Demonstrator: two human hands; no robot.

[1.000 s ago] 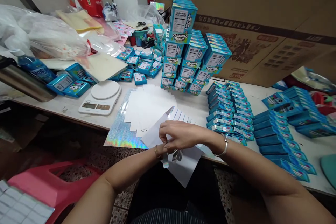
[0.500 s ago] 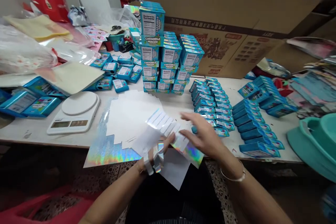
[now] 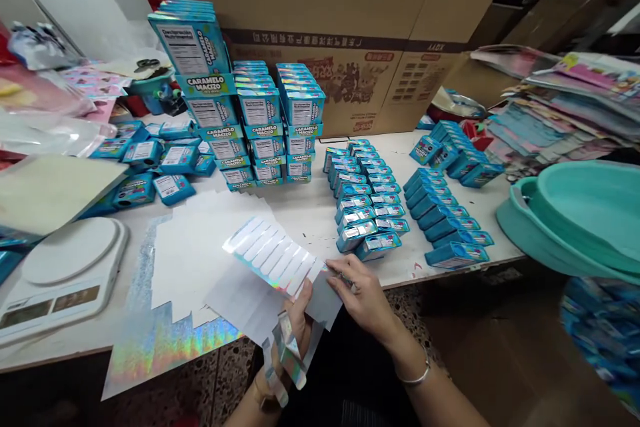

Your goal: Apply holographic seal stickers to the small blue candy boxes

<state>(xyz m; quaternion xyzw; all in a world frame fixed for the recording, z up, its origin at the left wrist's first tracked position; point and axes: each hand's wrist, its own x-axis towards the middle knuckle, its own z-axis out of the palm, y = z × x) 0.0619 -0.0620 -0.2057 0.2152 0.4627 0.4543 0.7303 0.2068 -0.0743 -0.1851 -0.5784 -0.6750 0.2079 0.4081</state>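
Observation:
My left hand (image 3: 299, 320) grips a sheet of white stickers (image 3: 273, 255) with shiny iridescent edges, its thumb on top. Shiny peeled strips (image 3: 287, 350) hang from this hand near the wrist. The fingertips of my right hand (image 3: 367, 297) are pinched together at the sheet's right corner; whether a single sticker is between them I cannot tell. Beneath the sticker sheet, fanned white paper sheets (image 3: 193, 240) lie on the table, partly over a holographic sheet (image 3: 155, 353). To the right of my hands stand rows of small blue boxes (image 3: 373, 203).
Stacked blue candy packs (image 3: 200, 113) rise at the back, before a large cardboard box (image 3: 350, 27). A white kitchen scale (image 3: 65, 273) sits at left beside loose blue packs (image 3: 175, 157). Turquoise basins (image 3: 550, 227) are at right, with piled printed bags (image 3: 565, 107) behind.
My view has swung to the right. The right hand, spread and blurred before, now pinches the sheet's corner. The sticker sheet is held up more openly, with its label rows plainly visible.

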